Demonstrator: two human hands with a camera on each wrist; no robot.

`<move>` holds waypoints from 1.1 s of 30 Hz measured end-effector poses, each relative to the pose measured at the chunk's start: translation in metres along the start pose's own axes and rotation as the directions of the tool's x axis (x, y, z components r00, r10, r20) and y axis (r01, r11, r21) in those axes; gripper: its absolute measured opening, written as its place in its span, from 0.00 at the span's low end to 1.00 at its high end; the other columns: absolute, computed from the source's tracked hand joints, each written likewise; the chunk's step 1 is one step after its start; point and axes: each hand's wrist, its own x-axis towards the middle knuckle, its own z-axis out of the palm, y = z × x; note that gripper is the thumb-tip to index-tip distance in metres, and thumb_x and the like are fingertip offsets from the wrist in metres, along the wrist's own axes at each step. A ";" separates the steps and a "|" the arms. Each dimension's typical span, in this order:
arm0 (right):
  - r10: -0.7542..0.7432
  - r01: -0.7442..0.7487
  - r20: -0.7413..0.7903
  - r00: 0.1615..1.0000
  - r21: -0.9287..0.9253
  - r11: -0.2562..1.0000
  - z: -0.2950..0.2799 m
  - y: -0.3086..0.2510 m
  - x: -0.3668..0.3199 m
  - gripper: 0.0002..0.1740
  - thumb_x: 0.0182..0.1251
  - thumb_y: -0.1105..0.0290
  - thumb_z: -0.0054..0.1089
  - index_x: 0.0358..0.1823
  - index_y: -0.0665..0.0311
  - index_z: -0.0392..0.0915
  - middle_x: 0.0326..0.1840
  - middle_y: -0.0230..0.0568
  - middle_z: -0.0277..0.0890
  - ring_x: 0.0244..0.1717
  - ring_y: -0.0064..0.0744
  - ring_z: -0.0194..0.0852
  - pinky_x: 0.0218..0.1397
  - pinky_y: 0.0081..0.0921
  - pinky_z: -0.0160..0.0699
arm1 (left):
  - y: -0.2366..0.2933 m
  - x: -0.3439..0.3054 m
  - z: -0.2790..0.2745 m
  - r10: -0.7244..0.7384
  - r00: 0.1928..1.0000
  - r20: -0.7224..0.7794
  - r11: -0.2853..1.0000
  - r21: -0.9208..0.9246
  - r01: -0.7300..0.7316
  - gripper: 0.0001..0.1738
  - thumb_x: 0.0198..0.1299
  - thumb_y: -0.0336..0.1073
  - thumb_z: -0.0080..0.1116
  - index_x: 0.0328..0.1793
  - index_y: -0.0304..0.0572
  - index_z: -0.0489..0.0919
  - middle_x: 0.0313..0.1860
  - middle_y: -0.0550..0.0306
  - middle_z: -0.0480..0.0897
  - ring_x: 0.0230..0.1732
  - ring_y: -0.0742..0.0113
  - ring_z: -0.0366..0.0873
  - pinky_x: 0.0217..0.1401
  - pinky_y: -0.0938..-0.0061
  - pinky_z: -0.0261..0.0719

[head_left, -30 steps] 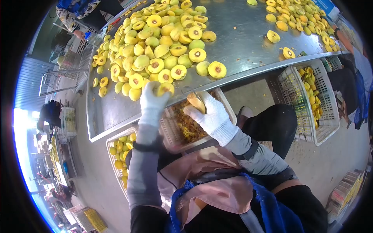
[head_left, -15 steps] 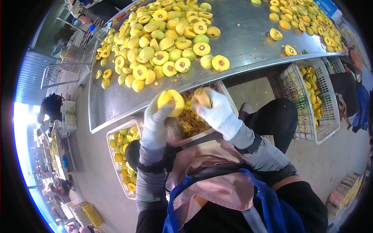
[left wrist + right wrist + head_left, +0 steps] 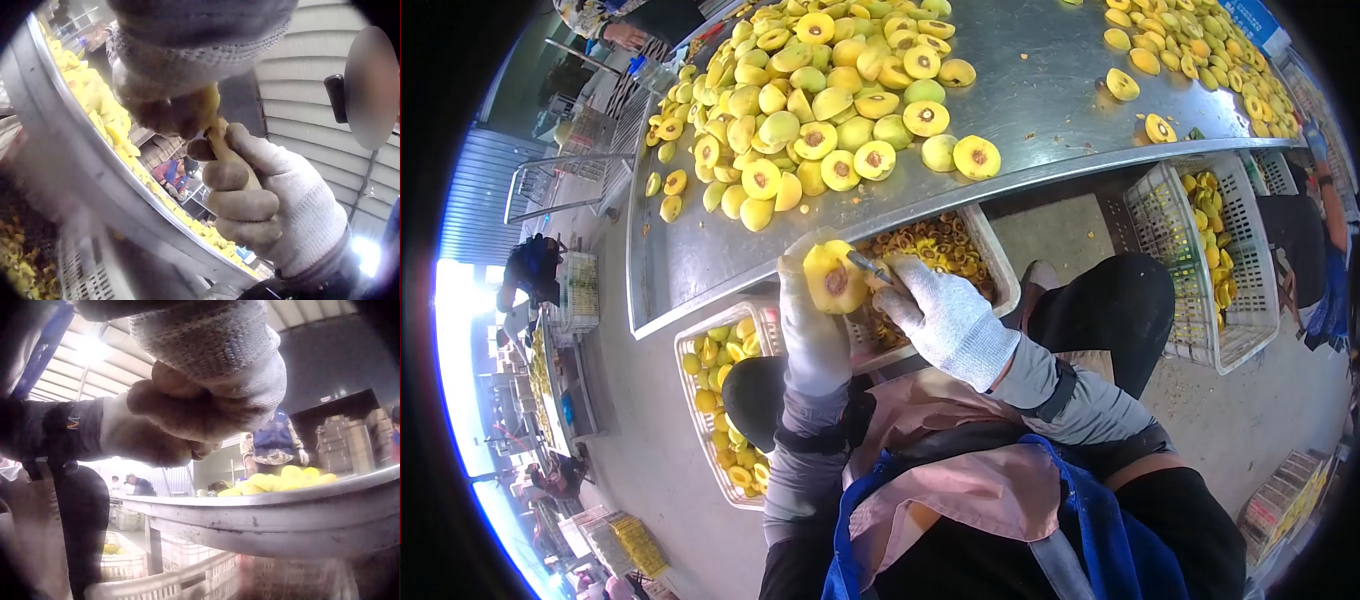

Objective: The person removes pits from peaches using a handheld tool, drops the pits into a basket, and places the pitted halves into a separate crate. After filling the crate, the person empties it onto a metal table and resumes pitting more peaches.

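Observation:
In the head view my gloved left hand (image 3: 812,325) grips a yellow peach half (image 3: 832,285), its cut face with the brown pit hollow turned up. My gloved right hand (image 3: 958,315) holds a wooden-handled pitting knife (image 3: 866,264), whose metal end reaches the edge of the peach half. The left wrist view shows the right fingers wrapped round the wooden handle (image 3: 232,155), close under the fruit. In the right wrist view, the right hand (image 3: 212,375) covers most of the tool and the peach.
A pile of peach halves (image 3: 830,105) lies on the metal table (image 3: 1040,130), with another pile (image 3: 1200,60) at far right. Below the table edge stand a crate of scraps (image 3: 1000,270), a crate of peach halves (image 3: 690,400) and a right-hand crate (image 3: 1250,260). Other people work around.
My left hand has taken a peach half from the pile's near edge and brought it back over the crates. The right hand has turned the pitting knife's metal end toward the cut face.

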 end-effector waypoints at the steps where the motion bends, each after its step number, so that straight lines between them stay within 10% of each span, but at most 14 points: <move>1: 0.020 -0.020 0.019 1.000 -0.001 1.000 0.000 -0.001 0.001 0.21 0.74 0.52 0.55 0.55 0.62 0.71 0.34 0.59 0.82 0.39 0.62 0.83 0.40 0.55 0.79 | -0.001 0.000 -0.001 0.028 1.000 -0.007 0.998 0.063 -0.027 0.32 0.79 0.60 0.36 0.67 0.40 0.73 0.51 0.56 0.79 0.53 0.65 0.76 0.61 0.69 0.74; 13: -0.114 0.107 -0.049 0.992 -0.133 0.985 0.006 -0.005 -0.008 0.26 0.70 0.57 0.59 0.62 0.66 0.71 0.38 0.57 0.84 0.36 0.59 0.84 0.39 0.50 0.83 | -0.017 0.004 -0.006 0.293 0.956 -0.013 0.869 0.422 -0.260 0.31 0.77 0.61 0.42 0.64 0.41 0.77 0.53 0.55 0.80 0.54 0.68 0.76 0.61 0.72 0.75; 25: -0.269 0.275 0.058 0.961 -0.264 0.924 0.007 -0.005 -0.010 0.20 0.71 0.58 0.58 0.56 0.63 0.71 0.38 0.52 0.84 0.32 0.56 0.85 0.33 0.47 0.83 | 0.000 0.003 -0.002 0.016 0.998 -0.066 0.983 0.182 -0.004 0.24 0.77 0.50 0.45 0.52 0.35 0.83 0.41 0.57 0.83 0.40 0.71 0.77 0.48 0.76 0.75; 33: -0.181 0.187 0.083 0.980 -0.077 0.979 -0.001 -0.005 -0.008 0.19 0.73 0.56 0.57 0.52 0.63 0.73 0.32 0.56 0.82 0.33 0.61 0.83 0.36 0.52 0.81 | -0.005 0.003 -0.002 0.086 0.992 -0.097 0.914 0.403 -0.040 0.20 0.74 0.46 0.54 0.49 0.35 0.85 0.40 0.60 0.84 0.39 0.73 0.77 0.45 0.78 0.75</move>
